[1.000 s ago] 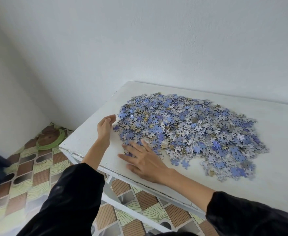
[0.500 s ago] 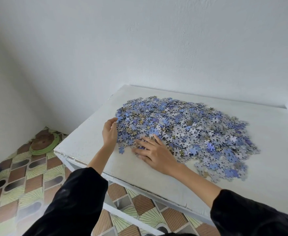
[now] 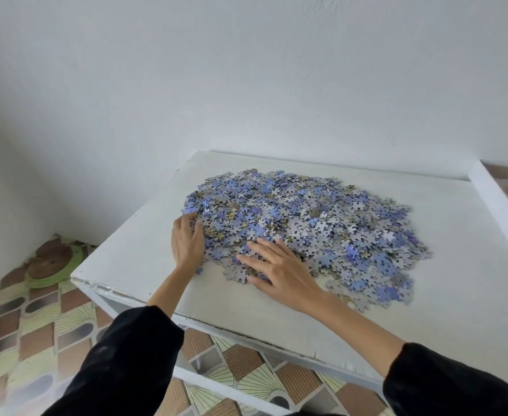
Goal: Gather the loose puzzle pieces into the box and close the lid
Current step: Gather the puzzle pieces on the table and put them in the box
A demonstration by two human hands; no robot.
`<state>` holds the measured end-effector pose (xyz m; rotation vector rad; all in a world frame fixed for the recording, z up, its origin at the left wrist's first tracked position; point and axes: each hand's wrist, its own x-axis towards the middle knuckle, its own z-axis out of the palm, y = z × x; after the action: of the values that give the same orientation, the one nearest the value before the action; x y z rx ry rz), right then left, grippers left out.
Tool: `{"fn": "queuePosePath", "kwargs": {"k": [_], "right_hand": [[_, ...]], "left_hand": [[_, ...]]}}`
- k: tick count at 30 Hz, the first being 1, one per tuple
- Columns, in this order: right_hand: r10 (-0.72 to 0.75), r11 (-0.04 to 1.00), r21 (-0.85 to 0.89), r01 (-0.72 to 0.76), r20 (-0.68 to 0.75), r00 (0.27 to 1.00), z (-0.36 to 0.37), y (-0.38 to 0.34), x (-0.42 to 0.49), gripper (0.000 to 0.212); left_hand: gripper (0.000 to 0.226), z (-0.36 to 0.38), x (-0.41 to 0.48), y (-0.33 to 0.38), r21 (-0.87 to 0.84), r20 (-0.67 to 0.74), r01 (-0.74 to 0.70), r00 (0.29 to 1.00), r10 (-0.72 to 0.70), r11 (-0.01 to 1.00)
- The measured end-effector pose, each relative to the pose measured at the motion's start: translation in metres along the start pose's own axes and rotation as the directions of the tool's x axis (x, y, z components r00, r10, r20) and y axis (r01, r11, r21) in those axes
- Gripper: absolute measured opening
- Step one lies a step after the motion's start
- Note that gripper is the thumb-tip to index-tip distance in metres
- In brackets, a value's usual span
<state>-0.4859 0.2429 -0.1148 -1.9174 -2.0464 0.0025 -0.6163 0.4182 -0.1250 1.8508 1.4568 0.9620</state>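
A wide heap of loose blue, grey and tan puzzle pieces (image 3: 315, 223) lies spread on a white table (image 3: 282, 322). My left hand (image 3: 186, 240) stands on its edge against the heap's left side, fingers slightly bent and touching the pieces. Flat on the heap's near edge lies my right hand (image 3: 279, 268), fingers straight and spread over the pieces. No box or lid is in view.
A white wall rises right behind the table. A white bar (image 3: 499, 205) lies along the table's right end. A green-rimmed round object (image 3: 53, 262) sits on the patterned tile floor to the left. The table's near-left corner edge is chipped.
Both hands have slid away from me into the heap, pushing its near-left edge inward. The camera has also shifted, so the table sits lower and further right in view.
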Motion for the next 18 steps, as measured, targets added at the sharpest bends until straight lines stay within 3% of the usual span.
{"fn": "queuePosePath", "kwargs": {"k": [4,9,13,18], "right_hand": [[0.095,0.993,0.071,-0.091,-0.058,0.994,-0.028,0.007,-0.019,0.051],[0.362,0.909,-0.167,-0.381,-0.137,0.922,-0.040,0.030,-0.086,0.081],[0.567,0.801,-0.209,-0.561,-0.034,0.823,-0.029,0.043,-0.116,0.096],[0.623,0.775,-0.114,-0.621,-0.026,0.782,-0.020,0.053,-0.101,0.095]], "left_hand": [[0.041,0.009,-0.010,0.004,0.082,0.021,-0.080,0.997,0.078,0.993],[0.044,0.010,-0.011,0.003,0.083,0.024,-0.098,0.995,0.097,0.992],[0.045,0.014,-0.010,0.005,0.132,0.055,-0.132,0.991,0.126,0.982],[0.045,0.022,-0.017,0.014,0.120,0.090,-0.151,0.986,0.141,0.981]]}}
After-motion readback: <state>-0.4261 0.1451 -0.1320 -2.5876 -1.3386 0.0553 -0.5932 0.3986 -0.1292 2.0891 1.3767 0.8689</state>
